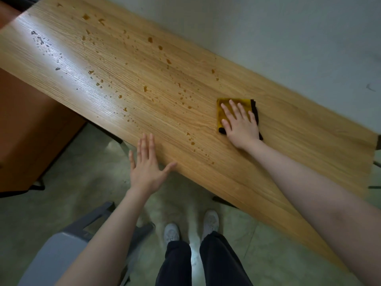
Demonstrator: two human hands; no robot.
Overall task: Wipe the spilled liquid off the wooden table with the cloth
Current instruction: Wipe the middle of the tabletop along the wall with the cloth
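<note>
The table (257, 172) is seen slantwise, with its far long edge set against a pale wall (288, 38). The spill (148, 87) lies as amber drops scattered over the table's left and middle portions; the wood right of the cloth appears dry, though glare makes this uncertain. The right hand (240, 124) is laid flat on the cloth (223, 112), fingers straight and spread, so that pressure is distributed across the folded yellow pad; nothing is pinched. The cloth is placed at the spill's right margin, probably so that strokes can be carried leftward. The left hand (146, 164) is held open, fingers straight, at the near edge, apparently for bracing.
</note>
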